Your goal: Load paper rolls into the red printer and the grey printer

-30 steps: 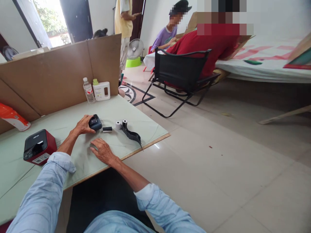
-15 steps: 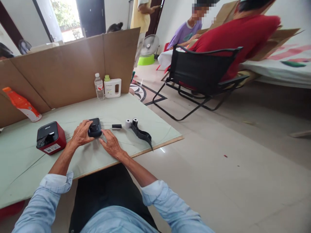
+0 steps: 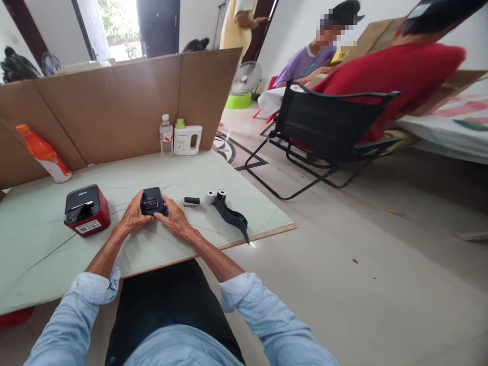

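Observation:
Both hands grip a small black portable printer (image 3: 152, 200) from its two sides, just above or on the pale green tabletop; which of these I cannot tell. My left hand (image 3: 135, 212) is closed round its left edge, thumb at the near corner. On the opposite side, my right hand (image 3: 174, 217) wraps the right edge, its thumb at the front. To the right lie a short black-and-white roll (image 3: 191, 201), a white paper roll (image 3: 210, 196) and a dark roll (image 3: 221, 195) with a black strip (image 3: 232, 218) unrolled from it. A red-and-black printer (image 3: 87, 209) stands at left.
A cardboard screen (image 3: 125, 101) borders the table's far side. Before it stand an orange bottle (image 3: 43, 155), a water bottle (image 3: 166, 136) and a white jug (image 3: 186, 141). Right of the table is a black folding chair (image 3: 335, 119) with a person in red; others are farther back.
My right hand has closed in from beside the black printer and now grips its right side. My left hand has shifted lower on its left edge. The view has swung slightly left.

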The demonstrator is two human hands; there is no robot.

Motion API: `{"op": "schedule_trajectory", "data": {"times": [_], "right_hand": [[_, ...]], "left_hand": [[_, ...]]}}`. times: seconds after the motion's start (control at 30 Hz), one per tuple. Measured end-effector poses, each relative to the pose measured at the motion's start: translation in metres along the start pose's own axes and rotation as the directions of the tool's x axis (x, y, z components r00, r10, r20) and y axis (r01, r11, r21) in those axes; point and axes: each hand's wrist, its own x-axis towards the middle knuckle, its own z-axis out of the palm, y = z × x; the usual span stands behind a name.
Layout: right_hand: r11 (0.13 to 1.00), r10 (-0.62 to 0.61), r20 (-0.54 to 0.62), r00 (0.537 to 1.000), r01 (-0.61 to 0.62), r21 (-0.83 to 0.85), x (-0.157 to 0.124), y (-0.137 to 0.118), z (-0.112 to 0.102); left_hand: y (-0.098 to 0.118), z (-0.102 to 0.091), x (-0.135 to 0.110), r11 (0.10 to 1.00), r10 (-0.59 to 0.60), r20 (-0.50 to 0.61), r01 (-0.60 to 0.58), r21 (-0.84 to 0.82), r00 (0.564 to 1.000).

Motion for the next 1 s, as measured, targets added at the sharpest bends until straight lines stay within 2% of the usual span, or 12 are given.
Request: {"op": "schedule_trajectory", "data": {"times": [0.13, 0.23, 0.53, 0.77, 0.9, 1.0], "right_hand": [[0.999, -0.028, 0.015, 0.999, 0.029, -0.018, -0.009, 0.0, 0.002], [0.998, -0.058, 0.004, 0.998, 0.058, -0.022, -0.013, 0.003, 0.004], [0.992, -0.128, -0.004, 0.992, 0.128, -0.01, -0.012, 0.012, 0.004], [0.996, -0.088, -0.008, 0.996, 0.088, -0.026, -0.014, 0.01, 0.005], [0.995, -0.09, -0.003, 0.996, 0.09, -0.05, -0.014, 0.009, 0.006], [0.994, -0.089, -0.003, 0.996, 0.089, -0.065, -0.012, 0.01, 0.007]], "left_hand": [[-0.005, -0.01, -0.026, 0.99, -0.106, 0.015, 0.107, -0.088, 0.994], [-0.008, -0.015, -0.033, 0.989, -0.138, 0.026, 0.139, -0.043, 0.99], [-0.008, -0.005, -0.033, 0.999, -0.036, -0.042, 0.036, 0.0, 0.998], [-0.009, -0.008, -0.036, 0.999, -0.03, -0.034, 0.029, -0.021, 0.999], [-0.013, -0.01, -0.028, 0.998, -0.04, -0.008, 0.04, -0.049, 0.999], [-0.017, -0.013, -0.018, 0.988, -0.077, 0.024, 0.079, -0.133, 0.997]]}}
